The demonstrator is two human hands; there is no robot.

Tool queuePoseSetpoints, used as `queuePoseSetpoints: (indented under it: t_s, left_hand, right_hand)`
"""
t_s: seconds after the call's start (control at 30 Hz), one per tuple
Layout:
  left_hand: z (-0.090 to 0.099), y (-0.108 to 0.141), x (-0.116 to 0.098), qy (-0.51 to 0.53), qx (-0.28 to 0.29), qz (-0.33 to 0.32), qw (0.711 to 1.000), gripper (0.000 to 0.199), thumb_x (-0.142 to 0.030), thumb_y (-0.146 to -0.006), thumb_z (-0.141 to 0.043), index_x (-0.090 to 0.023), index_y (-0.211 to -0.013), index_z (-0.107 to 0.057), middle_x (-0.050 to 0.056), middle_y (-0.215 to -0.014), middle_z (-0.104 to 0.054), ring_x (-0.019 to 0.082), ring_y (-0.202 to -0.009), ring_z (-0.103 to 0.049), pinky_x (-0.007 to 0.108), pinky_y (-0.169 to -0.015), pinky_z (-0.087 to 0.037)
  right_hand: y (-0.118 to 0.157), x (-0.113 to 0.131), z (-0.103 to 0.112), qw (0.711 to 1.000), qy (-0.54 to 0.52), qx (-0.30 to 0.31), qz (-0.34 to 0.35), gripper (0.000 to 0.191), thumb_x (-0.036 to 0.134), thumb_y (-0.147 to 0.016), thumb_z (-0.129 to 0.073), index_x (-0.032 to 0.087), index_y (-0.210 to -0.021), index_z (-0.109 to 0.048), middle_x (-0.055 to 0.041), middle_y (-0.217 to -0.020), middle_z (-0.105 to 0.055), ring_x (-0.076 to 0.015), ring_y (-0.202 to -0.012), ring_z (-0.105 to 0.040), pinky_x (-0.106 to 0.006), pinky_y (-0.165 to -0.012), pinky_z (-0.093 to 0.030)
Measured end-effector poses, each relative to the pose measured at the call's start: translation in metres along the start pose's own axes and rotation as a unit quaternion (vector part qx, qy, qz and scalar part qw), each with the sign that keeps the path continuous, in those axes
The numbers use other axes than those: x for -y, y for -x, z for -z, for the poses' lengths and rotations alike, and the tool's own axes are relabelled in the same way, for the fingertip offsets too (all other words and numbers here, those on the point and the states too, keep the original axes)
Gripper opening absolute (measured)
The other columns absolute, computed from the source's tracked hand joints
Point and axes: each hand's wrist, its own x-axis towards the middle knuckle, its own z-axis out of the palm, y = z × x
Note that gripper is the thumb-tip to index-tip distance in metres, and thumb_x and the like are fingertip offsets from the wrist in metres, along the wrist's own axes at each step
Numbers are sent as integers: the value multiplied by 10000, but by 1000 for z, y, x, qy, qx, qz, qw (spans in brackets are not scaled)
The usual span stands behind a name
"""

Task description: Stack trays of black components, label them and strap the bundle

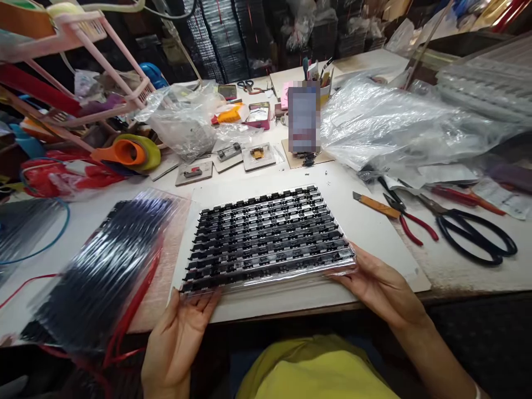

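Evidently, a clear plastic rectangular tray [266, 281] is held above a flat white board [366, 233], pinched at 7 o'clock by the left hand [178, 332] and at 4 by the right hand [380, 282]. Rows of small black parts [257, 244] appear filled; what is left cannot be told. No writing is legible.

Yellow-green garment [324, 374], darker folds at upper edge | right forearm [436, 346] bare | fingers [206, 303] bare
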Motion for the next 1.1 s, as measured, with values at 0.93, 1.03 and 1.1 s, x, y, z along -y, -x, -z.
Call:
queuePoseSetpoints:
  t_s: [0.93, 1.03, 1.1]
  left_hand:
    - [7, 4, -12, -141, -148, 47, 978, 376, -74, -898, -392, -199, -1190, -595, 124, -1066, -698, 270, -1011, -648, 477, -899, -517]
    - [3, 7, -10, -172, -130, 41, 976, 284, -123, -907, -426, -167, -1122, -606, 121, -986, -717, 254, -946, -675, 426, -861, -542]
    - [2, 8, -9, -182, -115, 34, 976, 235, -137, -912, -429, -156, -1062, -609, 109, -953, -723, 242, -907, -687, 405, -838, -552]
  right_hand:
    - [-3, -8, -6, 996, 22, -62, 56, 341, 255, -911, -516, 300, -1246, -563, -23, -1346, -530, -214, -1259, -453, -444, -1011, -453]
    - [-2, -10, -6, 993, 45, -89, 58, 345, 270, -889, -547, 332, -1228, -572, -5, -1333, -543, -230, -1263, -453, -463, -990, -476]
    - [-1, -11, -6, 991, 58, -107, 59, 340, 274, -878, -557, 342, -1210, -583, -4, -1322, -553, -243, -1259, -458, -473, -968, -495]
